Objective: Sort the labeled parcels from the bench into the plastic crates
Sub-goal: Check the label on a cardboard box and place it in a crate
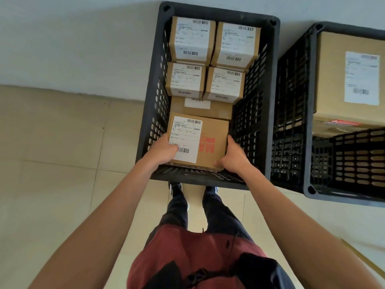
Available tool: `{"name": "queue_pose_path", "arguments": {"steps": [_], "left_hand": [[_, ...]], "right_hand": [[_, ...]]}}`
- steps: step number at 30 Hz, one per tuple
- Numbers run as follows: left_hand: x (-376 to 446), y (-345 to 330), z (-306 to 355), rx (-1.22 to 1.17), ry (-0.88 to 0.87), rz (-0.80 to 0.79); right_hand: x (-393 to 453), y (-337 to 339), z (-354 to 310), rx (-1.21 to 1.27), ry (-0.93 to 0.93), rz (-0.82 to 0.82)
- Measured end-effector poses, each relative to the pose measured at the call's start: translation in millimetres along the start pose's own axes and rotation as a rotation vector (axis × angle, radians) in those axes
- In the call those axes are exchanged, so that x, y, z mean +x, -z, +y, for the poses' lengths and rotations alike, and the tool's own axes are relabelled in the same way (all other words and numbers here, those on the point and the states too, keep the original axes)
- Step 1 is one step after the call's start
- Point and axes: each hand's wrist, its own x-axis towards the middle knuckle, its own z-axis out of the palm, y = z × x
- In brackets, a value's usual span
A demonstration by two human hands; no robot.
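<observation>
Black perforated crates (268, 101), brown parcels (212, 140) with white barcoded labels (184, 138), red lettering

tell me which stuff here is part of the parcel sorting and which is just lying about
Part of the job:
- brown cardboard parcel with white label, held by left hand and right hand
- black plastic slotted crate
- four small labelled cardboard boxes
- second black crate

Lying about:
- nothing loose visible on the tiled floor
</observation>
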Motion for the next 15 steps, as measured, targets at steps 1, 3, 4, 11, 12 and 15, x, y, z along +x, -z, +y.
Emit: {"name": "queue_pose_path", "arguments": {"steps": [1,3,4,11,12,15], "left_hand": [[3.9,-0.8,-1.1,-0.007,0.011,-0.006],[11.4,-3.1,-4.4,-0.004,0.022,-0.022],[14.1,-4.2,-5.9,-0.001,0.025,-0.021],[23.8,-10.7,-13.6,0.046,0.035,-0.009],[25.6,-11.5,-15.2,0.038,0.040,-0.001],[29.2,-14.9,-19.5,0.027,0.063,0.037]], "right_hand": [[3.8,-1.6,0.2,-0.004,-0.005,0.003],[11.8,-5.3,1.4,0.010,-0.019,-0.001],[14.9,-6.1,1.8,0.022,-0.030,-0.007],[31.1,-10.3,-0.2,0.061,-0.066,-0.028],[33.1,-10.4,-2.3,0.056,-0.060,-0.021],[37.8,-8.8,-8.1,0.046,-0.033,-0.009]]}}
